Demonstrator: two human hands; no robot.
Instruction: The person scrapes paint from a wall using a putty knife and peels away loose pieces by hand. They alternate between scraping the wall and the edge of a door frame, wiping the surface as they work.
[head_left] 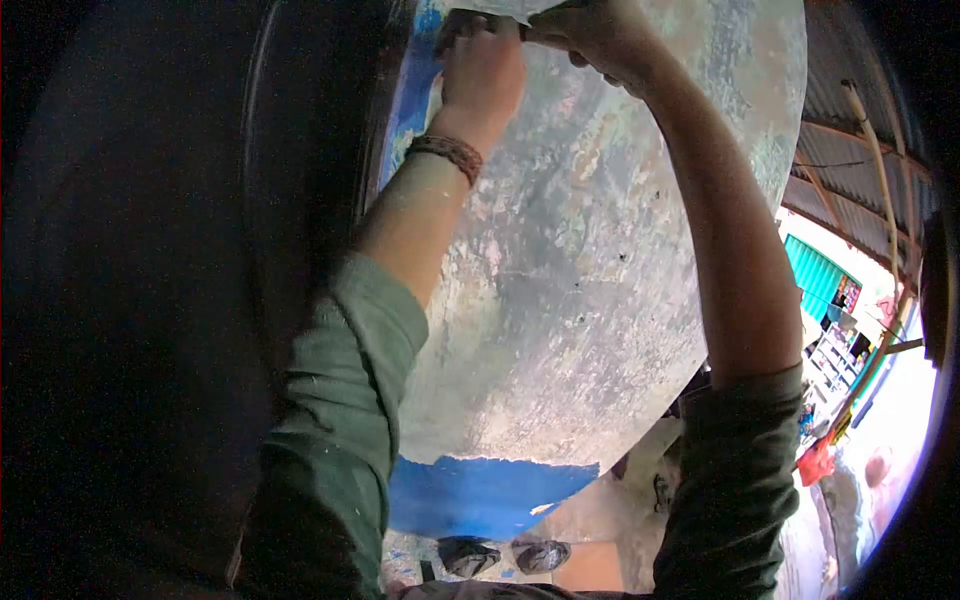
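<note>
Both arms reach up over a large curved panel (pixel 570 270) with a mottled grey, worn surface. My left hand (pixel 487 78) is closed at the panel's top left, its fingers over a dark flat piece (pixel 513 26) pressed to the surface. My right hand (pixel 606 42) is bent inward beside it, thumb and fingers pinched at the right end of that same piece. What the piece is exactly cannot be made out. Blue paint (pixel 490 492) remains along the panel's lower end, with a ragged edge, and at its upper left border.
A dark, curved body (pixel 250 200) fills the left side, close to my left arm. Below, two dark shoes (pixel 541 556) stand on a paint-flecked floor. To the right are a corrugated metal roof (pixel 850 190), a wooden pole (pixel 872 160) and a red cloth (pixel 816 462).
</note>
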